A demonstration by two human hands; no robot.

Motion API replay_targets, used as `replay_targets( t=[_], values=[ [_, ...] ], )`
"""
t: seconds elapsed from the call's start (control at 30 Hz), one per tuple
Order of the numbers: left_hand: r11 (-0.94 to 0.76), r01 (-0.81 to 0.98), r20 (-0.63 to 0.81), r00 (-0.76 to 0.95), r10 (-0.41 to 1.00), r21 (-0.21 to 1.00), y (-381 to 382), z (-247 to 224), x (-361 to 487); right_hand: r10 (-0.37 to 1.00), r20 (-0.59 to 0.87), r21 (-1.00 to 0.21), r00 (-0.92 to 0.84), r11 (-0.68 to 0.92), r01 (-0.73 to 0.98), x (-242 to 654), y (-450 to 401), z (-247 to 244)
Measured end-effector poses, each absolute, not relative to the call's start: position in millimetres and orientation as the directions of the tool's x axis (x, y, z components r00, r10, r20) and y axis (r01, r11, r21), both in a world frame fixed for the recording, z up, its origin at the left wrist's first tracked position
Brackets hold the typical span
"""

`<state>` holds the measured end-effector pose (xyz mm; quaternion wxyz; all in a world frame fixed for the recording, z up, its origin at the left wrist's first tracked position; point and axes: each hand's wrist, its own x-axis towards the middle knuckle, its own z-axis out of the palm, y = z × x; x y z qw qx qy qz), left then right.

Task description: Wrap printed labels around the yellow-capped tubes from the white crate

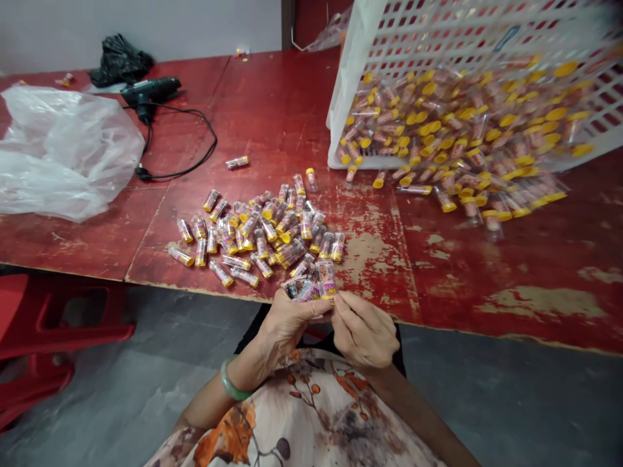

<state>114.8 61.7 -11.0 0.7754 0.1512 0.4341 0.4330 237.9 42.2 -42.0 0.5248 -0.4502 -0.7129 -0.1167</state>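
Next, note the hand positions. The left hand (287,324) and right hand (363,331) sit together at the near edge of the red tabletop (292,117). Both grips are narrow, their fingertips (341,301) closed on the yellow-capped end of a clear plastic tube (327,280), which stands upright. Directly ahead lies a loose pile of matching tubes (263,233), each carrying printed matter; the exact contents are too small to tell. To the right, a white lattice plastic crate (355,84) lies tipped on its side, packed with further tubes, and a spill of tubes (477,201) spreads from its open side across the tabletop. At far left lie a clear plastic bag (63,155), a black plastic bag (119,61) and a black corded glue gun (148,91).
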Motion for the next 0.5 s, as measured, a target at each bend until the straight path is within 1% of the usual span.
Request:
replay_targets(
  t=[0.1, 0.17, 0.23, 0.27, 0.3, 0.33, 0.37, 0.4, 0.43, 0.5],
  values=[
    [0.551, -0.499, -0.531, 0.198, 0.824, 0.668, 67, -9, 105, 0.564, 0.815, -0.311, -0.135, 0.622, 0.719, 239, 49, -33],
    [0.487, -0.436, -0.487, 0.121, 0.865, 0.757, 79, -4, 88, 0.595, 0.769, -0.329, -0.234, 0.681, 0.654, 246, 66, -21],
    [0.375, -0.307, -0.391, 0.009, 0.920, 0.875, 100, 4, 62, 0.642, 0.722, -0.378, -0.260, 0.680, 0.628, 257, 101, -8],
    [0.309, -0.208, -0.325, -0.046, 0.945, 0.928, 115, 9, 46, 0.682, 0.694, -0.411, -0.232, 0.640, 0.649, 264, 125, -4],
    [0.243, -0.085, -0.249, -0.067, 0.966, 0.966, 131, 14, 31, 0.752, 0.635, -0.457, -0.174, 0.548, 0.701, 269, 154, -1],
    [0.194, 0.051, -0.191, -0.059, 0.980, 0.980, 149, 18, 16, 0.834, 0.540, -0.481, -0.119, 0.421, 0.769, 273, 185, 0],
    [0.151, 0.186, -0.142, -0.063, 0.988, 0.971, 168, 22, 2, 0.909, 0.411, -0.468, -0.064, 0.271, 0.841, 276, 217, -1],
    [0.115, 0.317, -0.095, -0.075, 0.993, 0.942, 187, 25, -10, 0.964, 0.266, -0.423, -0.015, 0.131, 0.897, 276, 248, -4],
    [0.112, 0.412, -0.085, -0.085, 0.993, 0.904, 205, 26, -19, 0.976, 0.216, -0.405, 0.004, 0.086, 0.910, 274, 277, -9],
    [0.172, 0.480, -0.148, -0.088, 0.985, 0.860, 235, 26, -30, 0.989, 0.148, -0.386, -0.002, 0.059, 0.921, 266, 321, -21]
  ],
)
